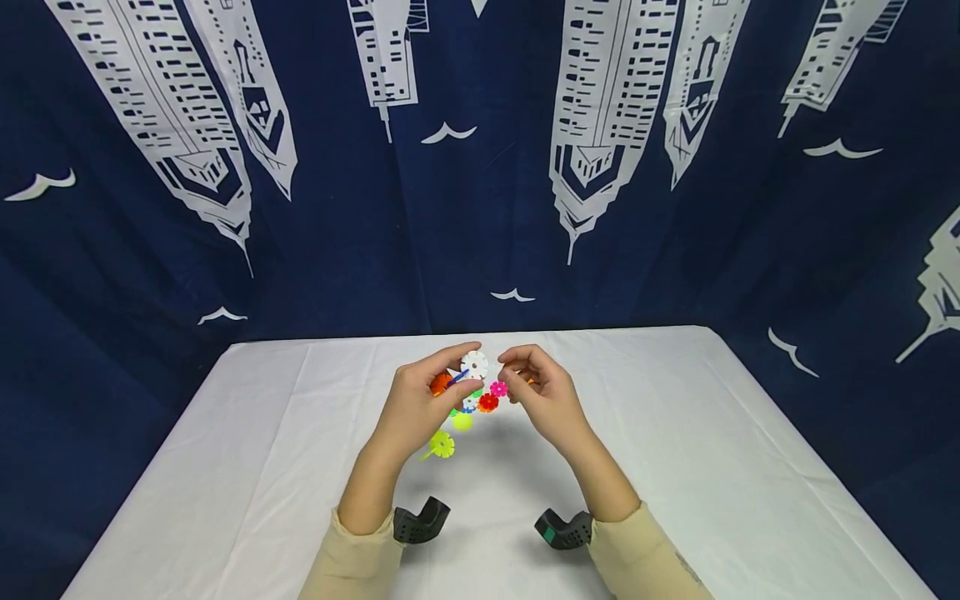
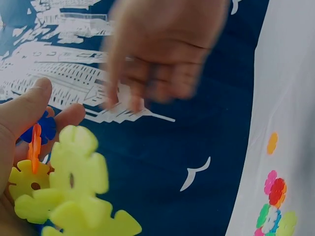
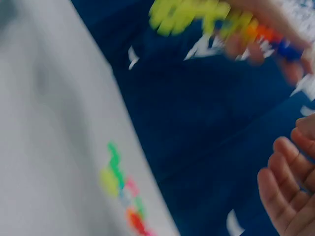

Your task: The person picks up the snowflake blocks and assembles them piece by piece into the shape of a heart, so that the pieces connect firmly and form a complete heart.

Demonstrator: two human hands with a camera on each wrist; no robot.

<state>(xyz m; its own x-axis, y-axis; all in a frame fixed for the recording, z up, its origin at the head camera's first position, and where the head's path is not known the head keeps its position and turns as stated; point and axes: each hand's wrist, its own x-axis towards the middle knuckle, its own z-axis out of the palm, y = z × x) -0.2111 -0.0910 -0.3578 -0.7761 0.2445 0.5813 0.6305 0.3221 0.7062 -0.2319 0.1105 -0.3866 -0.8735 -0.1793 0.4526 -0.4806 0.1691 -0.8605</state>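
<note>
My left hand (image 1: 416,404) holds a joined chain of plastic snowflake discs between thumb and fingers. A white disc (image 1: 475,365) stands upright at its fingertips. Behind that come a blue disc (image 2: 47,129) and an orange disc (image 2: 34,147), seen edge-on in the left wrist view. Several yellow discs (image 2: 74,162) form the near end of the chain, by the wrist. Just right of the white disc, my right hand (image 1: 546,398) hovers with loosely bent fingers. Its fingers (image 3: 278,189) show nothing between them in the right wrist view.
Loose discs lie in a small cluster on the white-covered table (image 1: 300,467), among them a red disc (image 1: 488,402), a pink disc (image 1: 498,388) and a yellow disc (image 1: 462,421). A dark blue printed curtain (image 1: 480,217) hangs behind the table's far edge.
</note>
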